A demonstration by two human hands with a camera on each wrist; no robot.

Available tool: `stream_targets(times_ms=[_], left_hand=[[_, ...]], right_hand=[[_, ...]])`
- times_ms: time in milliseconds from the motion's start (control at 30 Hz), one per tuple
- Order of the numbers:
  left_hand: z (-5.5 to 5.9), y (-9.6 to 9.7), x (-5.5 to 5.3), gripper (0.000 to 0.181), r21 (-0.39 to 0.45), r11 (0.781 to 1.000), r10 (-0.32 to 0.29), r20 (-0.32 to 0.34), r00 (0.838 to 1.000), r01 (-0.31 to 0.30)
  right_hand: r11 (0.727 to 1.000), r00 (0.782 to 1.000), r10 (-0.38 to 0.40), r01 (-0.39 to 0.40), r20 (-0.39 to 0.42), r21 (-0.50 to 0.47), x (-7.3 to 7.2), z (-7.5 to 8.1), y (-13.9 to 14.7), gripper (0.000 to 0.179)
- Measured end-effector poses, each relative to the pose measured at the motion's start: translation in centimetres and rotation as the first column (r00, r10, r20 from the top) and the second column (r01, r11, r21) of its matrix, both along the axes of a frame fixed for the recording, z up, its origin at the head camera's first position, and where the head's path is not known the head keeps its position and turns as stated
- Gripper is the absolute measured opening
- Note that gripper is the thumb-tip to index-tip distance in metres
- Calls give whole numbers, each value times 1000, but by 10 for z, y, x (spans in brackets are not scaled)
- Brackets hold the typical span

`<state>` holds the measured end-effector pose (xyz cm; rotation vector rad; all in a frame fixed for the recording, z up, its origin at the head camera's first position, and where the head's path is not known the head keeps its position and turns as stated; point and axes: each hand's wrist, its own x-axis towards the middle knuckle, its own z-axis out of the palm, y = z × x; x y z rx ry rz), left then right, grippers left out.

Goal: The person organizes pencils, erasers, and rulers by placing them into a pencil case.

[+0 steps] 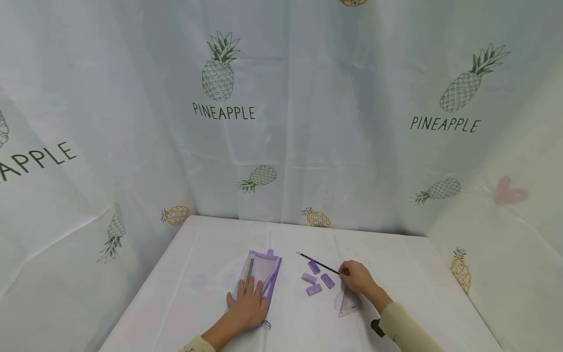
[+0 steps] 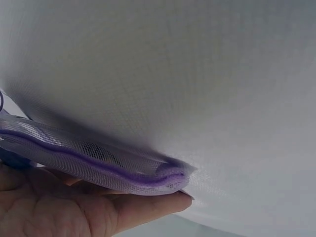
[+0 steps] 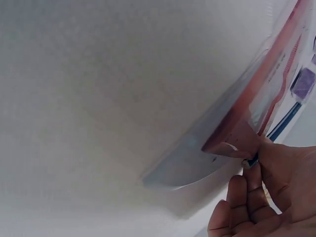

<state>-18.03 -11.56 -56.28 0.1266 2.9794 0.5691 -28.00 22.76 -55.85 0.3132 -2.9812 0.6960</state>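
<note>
A mesh pencil case (image 1: 265,268) with purple edging lies on the table, slim pencils (image 1: 249,269) showing inside it. My left hand (image 1: 248,305) rests on its lower half with the fingers spread. In the left wrist view the case's purple zip (image 2: 123,177) runs above the palm. My right hand (image 1: 358,278) pinches a dark pencil (image 1: 320,264) near one end; the pencil slants away to the left. Right below that hand lie a clear set square (image 1: 348,307) and a clear protractor (image 1: 337,301). The right wrist view shows a reddish edge on the set square (image 3: 242,116), close to the fingertips.
Several purple erasers (image 1: 314,289) lie loosely grouped between the two hands. A zip pull (image 1: 267,323) sticks out at the case's near end. Pineapple-print cloth (image 1: 264,142) hangs behind the white-covered table (image 1: 211,239) and along both sides.
</note>
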Motion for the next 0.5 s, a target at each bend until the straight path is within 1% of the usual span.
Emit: stream_targets(times_ms=[167, 300, 400, 500], left_hand=[[2, -1, 0, 58, 12, 1000, 5, 16, 1000, -5], [3, -2, -1, 57, 8, 1000, 4, 5, 1000, -4], [1, -1, -2, 57, 4, 1000, 6, -1, 1000, -6], [0, -2, -2, 57, 5, 1000, 5, 4, 1000, -5]], right_hand=[[997, 999, 11, -7, -42, 75, -4, -4, 2, 7], [991, 997, 33, -24, -72, 128, -6, -3, 3, 8], [990, 996, 40, -28, -85, 142, -7, -4, 5, 9], [992, 995, 38, -26, -93, 123, -6, -4, 10, 9]])
